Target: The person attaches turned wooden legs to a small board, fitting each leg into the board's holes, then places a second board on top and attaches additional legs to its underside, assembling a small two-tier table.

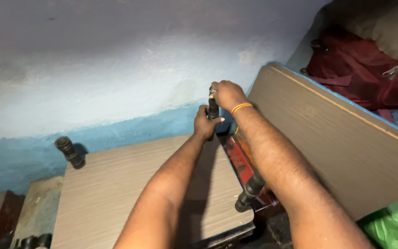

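Both arms reach forward, left hand [205, 123] and right hand [227, 94] closed, right just above left.

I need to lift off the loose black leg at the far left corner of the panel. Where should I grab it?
Grip the black leg around its upper barrel, just under the ribbed top end. Come from above and the near side, since the blue wall stands close behind it. It tilts left and away, so angle the grasp to match. Both the left hand and right hand are busy on another leg.

Home room, two-tone painted wall [116, 92], laminate boards [337, 138], red bag [360, 69]
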